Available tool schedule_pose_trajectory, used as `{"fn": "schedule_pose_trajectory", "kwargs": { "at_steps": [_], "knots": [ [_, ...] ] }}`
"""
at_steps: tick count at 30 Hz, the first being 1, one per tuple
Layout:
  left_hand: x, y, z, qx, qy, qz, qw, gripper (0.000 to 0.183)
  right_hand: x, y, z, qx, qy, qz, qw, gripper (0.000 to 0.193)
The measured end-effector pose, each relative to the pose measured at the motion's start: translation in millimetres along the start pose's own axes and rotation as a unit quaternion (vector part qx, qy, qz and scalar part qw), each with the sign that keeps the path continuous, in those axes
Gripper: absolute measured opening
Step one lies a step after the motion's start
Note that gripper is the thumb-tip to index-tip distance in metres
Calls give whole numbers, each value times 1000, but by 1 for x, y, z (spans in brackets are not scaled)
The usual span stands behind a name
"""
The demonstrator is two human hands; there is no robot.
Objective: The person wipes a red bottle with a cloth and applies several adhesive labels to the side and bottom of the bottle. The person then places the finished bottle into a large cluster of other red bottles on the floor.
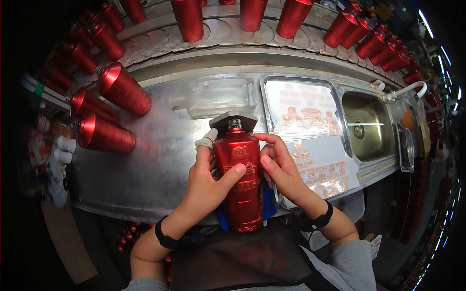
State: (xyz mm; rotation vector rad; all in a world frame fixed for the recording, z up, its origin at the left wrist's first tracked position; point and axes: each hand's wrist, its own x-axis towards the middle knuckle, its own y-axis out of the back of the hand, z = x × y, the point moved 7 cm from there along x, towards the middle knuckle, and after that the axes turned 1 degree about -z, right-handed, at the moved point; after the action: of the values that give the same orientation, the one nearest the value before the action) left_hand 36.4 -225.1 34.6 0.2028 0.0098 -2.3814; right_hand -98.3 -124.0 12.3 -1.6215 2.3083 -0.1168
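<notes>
Bottle in metallic red is clasped by the left hand at the surface's near edge; contact by the right hand cannot be told. Gold print is best pressed lightly, evenly.

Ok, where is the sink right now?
In the head view, the sink is at right, beside the tray of printed sheets, near the white faucet.

"Room to pass leftward?"
"Yes: bare silver metal desk between three glossy red bottles and the left fingers."
"Straight ahead?"
"A dark angular plate stands behind the held gold-printed red bottle, then a clear rectangular tray."
"Rightward?"
"Over the flat white label sheets, yes."
</notes>
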Motion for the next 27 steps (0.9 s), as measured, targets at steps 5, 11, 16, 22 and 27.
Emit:
{"fn": "schedule_pose_trajectory", "kwargs": {
  "at_steps": [5, 11, 16, 22, 27],
  "knots": [
    [-2, -2, 7, 24, -26, -10, 999, 85, -6, -4, -6, -46, 32, -10, 998, 62],
    [-2, -6, 12, 32, -26, -16, 999, 85, -2, -3, -4, -84, 63, 3, 994, 64],
    [-4, -6, 10, 19, 4, -25, 999, 83, -1, -1, -2, -78, 57, 14, 995, 56],
    [-4, -7, 6, 10, 4, -28, 1000, 82, -2, 2, -1, -26, 46, 7, 999, 49],
    [-4, -6, 8, -5, -8, -13, 1000, 83, -8, -3, -8, -70, 54, -8, 996, 72]
  ]
}}
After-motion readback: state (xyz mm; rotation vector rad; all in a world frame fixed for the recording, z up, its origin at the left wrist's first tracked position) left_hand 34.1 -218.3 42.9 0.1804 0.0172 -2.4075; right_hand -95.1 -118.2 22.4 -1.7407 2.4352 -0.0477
